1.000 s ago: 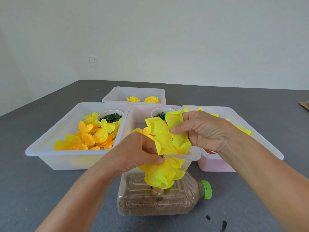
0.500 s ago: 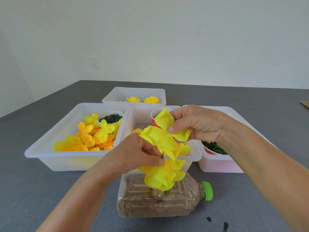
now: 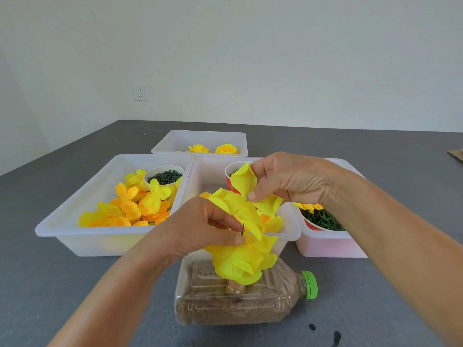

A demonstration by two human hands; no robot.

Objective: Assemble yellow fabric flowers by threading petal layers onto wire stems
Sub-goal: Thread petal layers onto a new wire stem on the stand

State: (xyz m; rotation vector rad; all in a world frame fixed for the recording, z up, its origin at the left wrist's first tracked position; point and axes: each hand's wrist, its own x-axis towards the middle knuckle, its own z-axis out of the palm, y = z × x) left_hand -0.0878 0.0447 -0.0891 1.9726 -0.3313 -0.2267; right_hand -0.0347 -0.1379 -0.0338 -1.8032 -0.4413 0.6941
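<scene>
Left hand: pinches wire stem above sand-filled bottle, yellow flower beneath. Right hand: pinches petal layer, above the bottle, just over the stem tip.

Plain off-white wall fills the upper half, matte, no decoration. A second wall meets it at a corner on the left. White wall socket low on the back wall, left of centre. Dark grey table runs back to the walls, surface matte, faintly speckled. Two small black marks on it near the bottom edge. Brown flat scrap at the far right edge, cut off by the frame. Soft even daylight, weak shadows.
</scene>
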